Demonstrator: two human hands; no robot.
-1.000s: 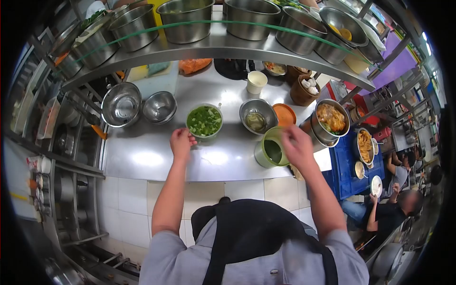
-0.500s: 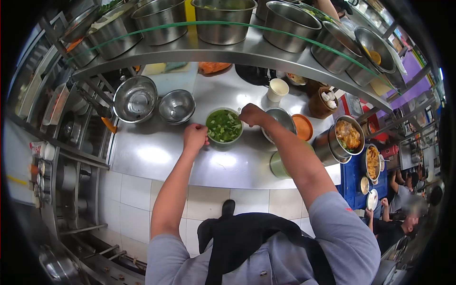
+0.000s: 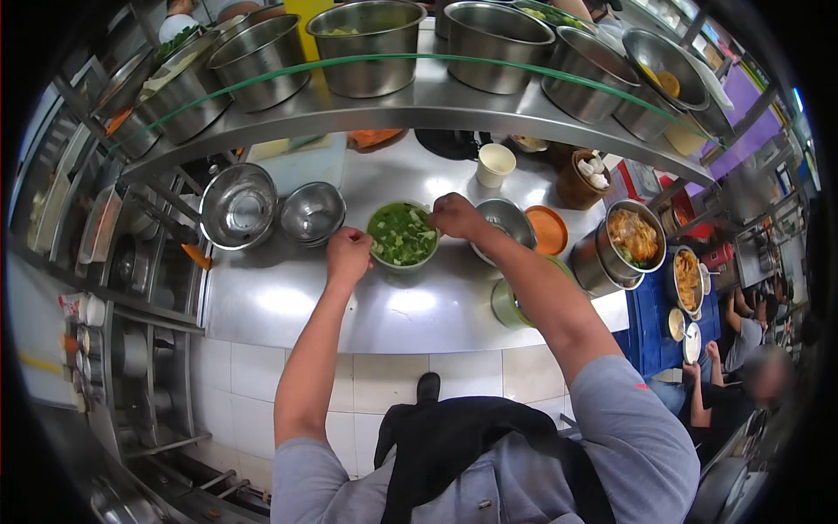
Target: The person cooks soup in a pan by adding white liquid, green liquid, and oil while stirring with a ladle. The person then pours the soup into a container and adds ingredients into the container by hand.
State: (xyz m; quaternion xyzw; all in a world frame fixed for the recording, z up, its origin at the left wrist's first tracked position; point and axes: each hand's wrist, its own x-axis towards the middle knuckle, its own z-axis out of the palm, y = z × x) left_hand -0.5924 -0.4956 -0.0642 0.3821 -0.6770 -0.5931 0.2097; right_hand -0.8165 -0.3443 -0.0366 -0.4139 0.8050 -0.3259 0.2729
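A round bowl (image 3: 402, 263) full of chopped greens in green liquid stands on the steel counter in front of me. At its left rim, my left hand (image 3: 349, 255) is closed, thumb and fingers pinched together against the edge. My right hand (image 3: 456, 216) is closed in a similar pinch at the upper right rim, its fingertips partly hidden. Just right of that hand sits a metal bowl (image 3: 511, 218), partly covered by my forearm. An orange round lid or dish (image 3: 547, 230) lies beside it. Behind my right forearm stands a green-tinted container (image 3: 509, 304).
Two metal bowls (image 3: 237, 207) (image 3: 312, 212) stand at left, near a cutting board (image 3: 301, 170). A paper cup (image 3: 496, 165) and a brown pot (image 3: 572, 190) are behind. Steel pots (image 3: 367, 74) line the shelf above. Filled pots (image 3: 633, 236) stand at right; a seated person (image 3: 720, 397) is beyond.
The view has shifted slightly. Both hands remain at the bowl's opposite sides, with only a small change in finger position. The bowl stays in place on the counter.
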